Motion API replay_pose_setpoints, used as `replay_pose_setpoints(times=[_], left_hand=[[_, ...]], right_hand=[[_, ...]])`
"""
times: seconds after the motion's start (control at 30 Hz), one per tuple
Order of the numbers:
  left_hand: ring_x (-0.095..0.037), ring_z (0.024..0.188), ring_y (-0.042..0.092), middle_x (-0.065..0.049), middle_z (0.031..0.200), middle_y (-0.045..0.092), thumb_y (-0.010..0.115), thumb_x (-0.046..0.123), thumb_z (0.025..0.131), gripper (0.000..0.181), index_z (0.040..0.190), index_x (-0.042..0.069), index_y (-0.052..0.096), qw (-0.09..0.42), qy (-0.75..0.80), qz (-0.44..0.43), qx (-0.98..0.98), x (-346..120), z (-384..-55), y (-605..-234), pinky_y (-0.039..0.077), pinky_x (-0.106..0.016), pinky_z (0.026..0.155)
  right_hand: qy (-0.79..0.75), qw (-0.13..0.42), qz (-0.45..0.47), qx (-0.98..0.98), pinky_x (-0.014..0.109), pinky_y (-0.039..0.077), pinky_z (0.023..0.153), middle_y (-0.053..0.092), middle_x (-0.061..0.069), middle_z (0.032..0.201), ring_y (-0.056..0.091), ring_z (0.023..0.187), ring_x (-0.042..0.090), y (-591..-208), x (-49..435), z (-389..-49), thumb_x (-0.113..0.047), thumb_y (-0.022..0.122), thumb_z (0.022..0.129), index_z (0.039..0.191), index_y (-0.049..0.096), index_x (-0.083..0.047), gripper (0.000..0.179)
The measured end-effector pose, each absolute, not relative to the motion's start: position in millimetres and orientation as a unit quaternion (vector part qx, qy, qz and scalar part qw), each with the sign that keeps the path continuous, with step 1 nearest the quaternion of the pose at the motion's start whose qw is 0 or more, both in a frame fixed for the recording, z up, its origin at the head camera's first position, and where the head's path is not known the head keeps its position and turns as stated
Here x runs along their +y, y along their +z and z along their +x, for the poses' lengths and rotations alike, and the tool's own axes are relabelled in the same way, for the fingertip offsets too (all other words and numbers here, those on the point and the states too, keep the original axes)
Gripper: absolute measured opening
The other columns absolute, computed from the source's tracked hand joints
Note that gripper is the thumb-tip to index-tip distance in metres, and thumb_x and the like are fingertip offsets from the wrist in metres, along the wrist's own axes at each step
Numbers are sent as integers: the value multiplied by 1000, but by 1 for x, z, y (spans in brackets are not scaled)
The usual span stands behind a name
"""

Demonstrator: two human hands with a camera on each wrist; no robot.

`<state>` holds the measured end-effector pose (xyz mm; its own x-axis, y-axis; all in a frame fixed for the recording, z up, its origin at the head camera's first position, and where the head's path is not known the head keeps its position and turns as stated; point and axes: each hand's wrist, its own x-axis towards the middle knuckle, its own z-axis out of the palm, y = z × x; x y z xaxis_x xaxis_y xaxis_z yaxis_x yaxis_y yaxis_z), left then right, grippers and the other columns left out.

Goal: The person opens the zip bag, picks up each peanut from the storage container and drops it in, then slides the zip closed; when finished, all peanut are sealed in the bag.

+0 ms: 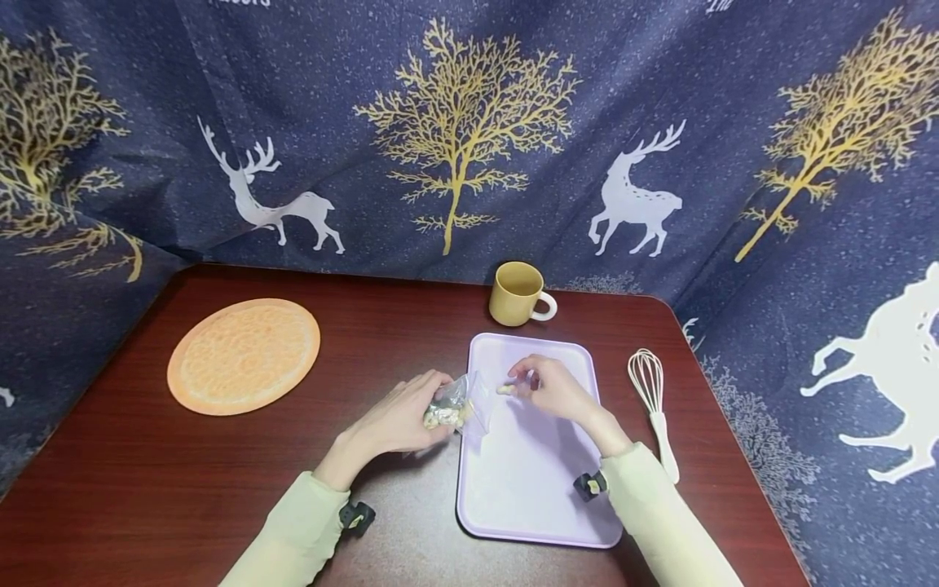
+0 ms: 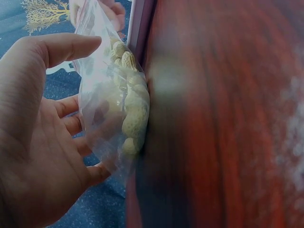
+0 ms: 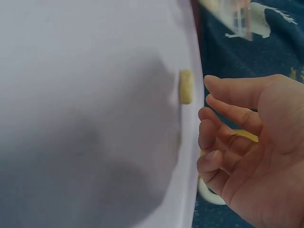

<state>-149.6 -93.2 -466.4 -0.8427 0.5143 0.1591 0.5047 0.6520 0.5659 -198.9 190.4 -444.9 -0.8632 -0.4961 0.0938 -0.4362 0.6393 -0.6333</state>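
My left hand (image 1: pixel 407 413) grips a clear plastic bag of peanuts (image 1: pixel 446 408) at the left edge of a pale purple tray (image 1: pixel 539 497). In the left wrist view, the thumb lies on one side of the bag (image 2: pixel 107 102) and the fingers on the other; unshelled peanuts (image 2: pixel 135 114) show inside. Its mouth points toward the tray. Over the tray's upper part is my right hand (image 1: pixel 553 387), fingers loosely bent and nothing visible between them. A single peanut (image 3: pixel 186 87) lies on the tray just beyond those fingertips, apart from them.
Behind the tray stands a yellow mug (image 1: pixel 513 297) with a white handle. A whisk (image 1: pixel 653 399) lies to the tray's right. On the left side of the dark red table (image 1: pixel 220 481) is a round orange mat (image 1: pixel 245 356). Patterned blue cloth (image 1: pixel 411 228) hangs behind the table.
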Motion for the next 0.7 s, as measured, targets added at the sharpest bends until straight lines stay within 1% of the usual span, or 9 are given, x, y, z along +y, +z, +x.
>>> replay_pose_setpoints(times=[0.17,0.47,0.7], left_hand=[[-18,103,57,-1,107,58,74,32,81,58,129,9,53,9,306,282,909,-93,-150,-467,44,-46,90],[-18,102,57,-1,107,58,75,32,80,59,129,9,52,12,302,283,910,-93,-150,-467,43,-46,90],[-17,103,57,-1,107,58,74,34,81,59,130,9,53,14,302,277,912,-93,-150,-468,42,-45,92]], right_hand=[[-329,68,-250,908,31,43,68,62,9,83,54,72,21,-456,188,-201,3,75,79,98,70,0,21],[-308,51,-258,914,31,42,68,58,4,79,52,70,18,-463,184,-202,3,74,79,92,71,-5,15],[-307,49,-253,916,32,41,69,58,3,80,52,71,18,-465,186,-202,2,75,80,91,71,-6,15]])
